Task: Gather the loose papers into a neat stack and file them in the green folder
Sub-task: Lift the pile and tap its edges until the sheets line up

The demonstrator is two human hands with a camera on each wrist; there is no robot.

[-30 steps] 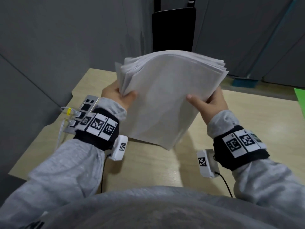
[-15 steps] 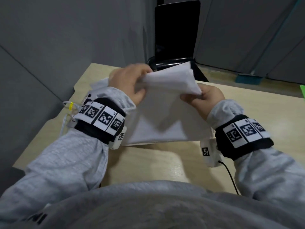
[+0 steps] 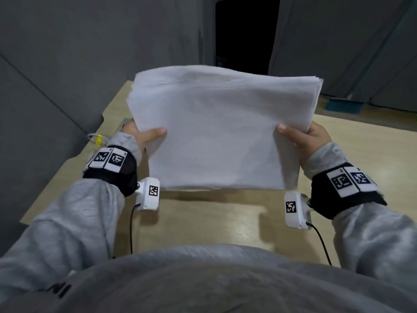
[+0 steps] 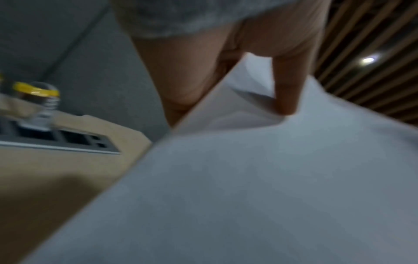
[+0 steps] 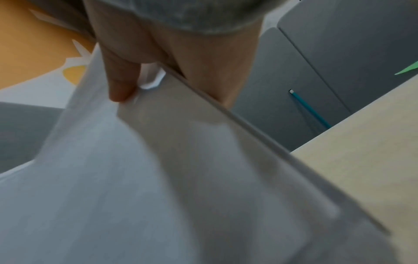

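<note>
A thick stack of white papers (image 3: 216,132) stands almost upright above the wooden table (image 3: 203,222), its lower edge close to the tabletop. My left hand (image 3: 144,136) grips the stack's left side, thumb on the near face and fingers behind. My right hand (image 3: 309,136) grips the right side the same way. The left wrist view has my thumb pressing the paper (image 4: 248,178). In the right wrist view the sheets (image 5: 158,178) fan slightly at the edge, and a sliver of the green folder (image 5: 407,71) shows at the far right.
A metal socket panel (image 4: 68,141) with a yellow-tagged cable (image 3: 98,140) sits at the table's left edge. Grey partition walls (image 3: 67,64) close off the left and back. A black chair back (image 3: 246,35) stands behind the table.
Half a second ago the stack lay bent down on the table under both hands. Now it is lifted and held upright and squared, with my hands on its two sides.
</note>
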